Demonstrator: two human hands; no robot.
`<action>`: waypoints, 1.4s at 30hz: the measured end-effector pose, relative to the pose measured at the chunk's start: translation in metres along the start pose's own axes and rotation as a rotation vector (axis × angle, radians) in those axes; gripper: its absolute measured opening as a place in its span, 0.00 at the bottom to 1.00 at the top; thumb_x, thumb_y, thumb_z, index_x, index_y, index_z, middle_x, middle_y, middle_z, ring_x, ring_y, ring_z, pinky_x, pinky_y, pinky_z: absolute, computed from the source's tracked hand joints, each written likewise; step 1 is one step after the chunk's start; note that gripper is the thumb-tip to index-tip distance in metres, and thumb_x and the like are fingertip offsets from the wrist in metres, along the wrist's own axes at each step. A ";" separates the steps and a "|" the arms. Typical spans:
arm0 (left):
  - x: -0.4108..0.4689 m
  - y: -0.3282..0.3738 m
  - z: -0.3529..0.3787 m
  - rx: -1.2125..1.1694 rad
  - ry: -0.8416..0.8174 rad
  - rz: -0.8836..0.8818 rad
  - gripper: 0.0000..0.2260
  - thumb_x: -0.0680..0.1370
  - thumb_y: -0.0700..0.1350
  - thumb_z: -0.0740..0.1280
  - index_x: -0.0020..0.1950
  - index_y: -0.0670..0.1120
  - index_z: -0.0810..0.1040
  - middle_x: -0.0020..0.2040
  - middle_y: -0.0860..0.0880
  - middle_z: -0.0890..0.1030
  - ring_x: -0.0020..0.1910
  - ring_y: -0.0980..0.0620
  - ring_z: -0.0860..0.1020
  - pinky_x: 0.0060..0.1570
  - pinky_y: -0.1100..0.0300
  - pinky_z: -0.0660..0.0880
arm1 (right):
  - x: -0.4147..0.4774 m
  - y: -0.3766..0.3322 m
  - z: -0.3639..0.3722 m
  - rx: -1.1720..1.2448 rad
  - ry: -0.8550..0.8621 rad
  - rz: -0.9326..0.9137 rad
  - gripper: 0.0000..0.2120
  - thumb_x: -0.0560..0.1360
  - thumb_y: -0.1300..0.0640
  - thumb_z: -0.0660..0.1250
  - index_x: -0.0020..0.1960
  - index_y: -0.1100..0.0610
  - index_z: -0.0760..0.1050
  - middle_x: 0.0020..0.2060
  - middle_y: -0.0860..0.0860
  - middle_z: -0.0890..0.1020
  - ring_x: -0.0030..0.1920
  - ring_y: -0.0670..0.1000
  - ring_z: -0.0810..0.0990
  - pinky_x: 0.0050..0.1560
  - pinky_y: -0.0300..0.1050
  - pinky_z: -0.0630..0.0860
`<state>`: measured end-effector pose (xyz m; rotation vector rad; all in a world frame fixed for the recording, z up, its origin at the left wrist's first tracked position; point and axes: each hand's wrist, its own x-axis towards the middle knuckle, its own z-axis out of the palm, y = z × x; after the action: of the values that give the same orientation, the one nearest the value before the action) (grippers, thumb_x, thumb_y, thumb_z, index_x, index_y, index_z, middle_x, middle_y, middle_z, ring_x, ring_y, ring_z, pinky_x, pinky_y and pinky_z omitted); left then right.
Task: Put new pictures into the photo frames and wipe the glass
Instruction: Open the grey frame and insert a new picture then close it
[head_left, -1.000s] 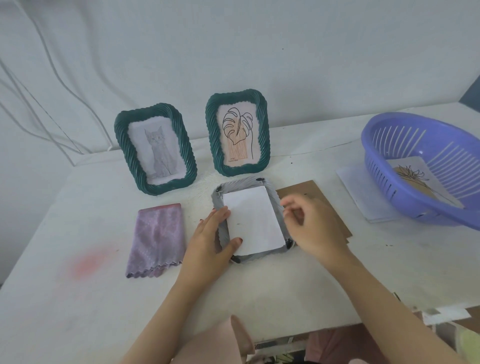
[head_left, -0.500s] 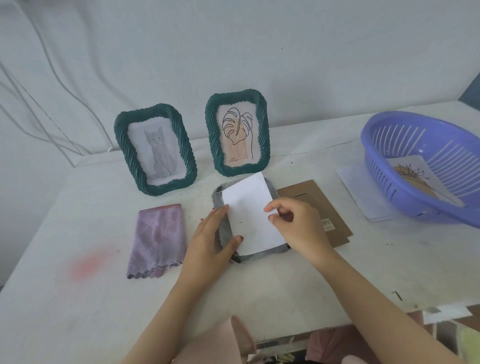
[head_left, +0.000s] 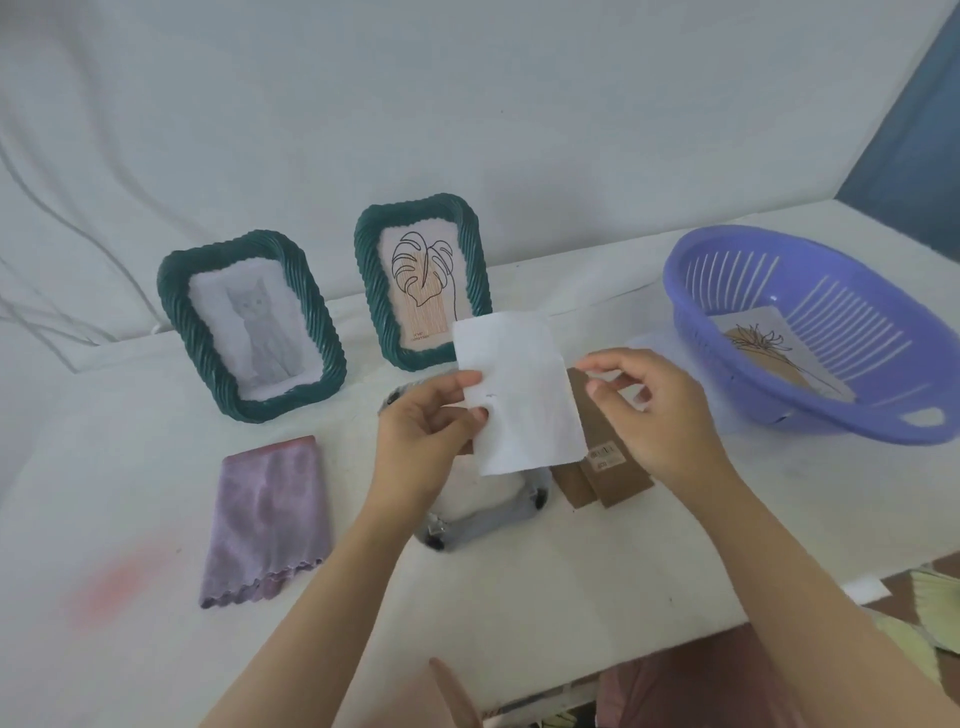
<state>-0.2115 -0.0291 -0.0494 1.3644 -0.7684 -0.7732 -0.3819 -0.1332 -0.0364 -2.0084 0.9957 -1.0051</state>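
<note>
My left hand (head_left: 426, 436) pinches the left edge of a white picture sheet (head_left: 519, 395), blank side up, held above the table. My right hand (head_left: 654, 405) hovers just right of the sheet, fingers loosely curled and holding nothing. Under them a grey photo frame (head_left: 483, 525) lies face down, mostly hidden. Its brown cardboard backing (head_left: 608, 473) lies beside it on the right. Two green frames stand at the back: one with a cat drawing (head_left: 249, 332), one with a leaf drawing (head_left: 423, 280).
A folded purple cloth (head_left: 267, 519) lies left of the grey frame. A purple plastic basket (head_left: 810, 338) at the right holds a flower picture (head_left: 774, 358). The white table (head_left: 597, 582) ends close to me; a white sheet hangs behind.
The white sheet has come up out of the grey frame. My right hand lifted it, then let go; my left hand left the frame and now pinches the sheet.
</note>
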 end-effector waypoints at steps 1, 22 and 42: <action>0.004 0.001 0.006 0.002 -0.016 0.007 0.14 0.73 0.29 0.65 0.50 0.47 0.79 0.43 0.51 0.81 0.33 0.59 0.79 0.33 0.66 0.75 | 0.003 0.005 -0.011 -0.168 0.087 -0.091 0.08 0.73 0.62 0.66 0.48 0.52 0.80 0.44 0.45 0.81 0.44 0.42 0.76 0.49 0.36 0.71; 0.068 -0.023 0.147 -0.073 -0.308 -0.278 0.21 0.74 0.25 0.59 0.65 0.37 0.70 0.50 0.45 0.77 0.43 0.51 0.78 0.40 0.65 0.80 | 0.051 0.028 -0.118 -0.280 0.116 0.157 0.11 0.73 0.64 0.65 0.48 0.52 0.82 0.39 0.59 0.83 0.37 0.53 0.77 0.35 0.25 0.69; 0.060 -0.044 0.177 0.304 -0.435 -0.232 0.23 0.72 0.34 0.65 0.67 0.40 0.70 0.53 0.43 0.80 0.50 0.46 0.80 0.55 0.53 0.77 | 0.022 0.044 -0.099 -0.314 -0.013 0.141 0.11 0.71 0.64 0.67 0.48 0.51 0.82 0.38 0.46 0.82 0.32 0.43 0.75 0.35 0.27 0.71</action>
<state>-0.3290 -0.1772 -0.0818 1.5983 -1.1137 -1.1977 -0.4715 -0.1948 -0.0175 -2.1538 1.3354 -0.7977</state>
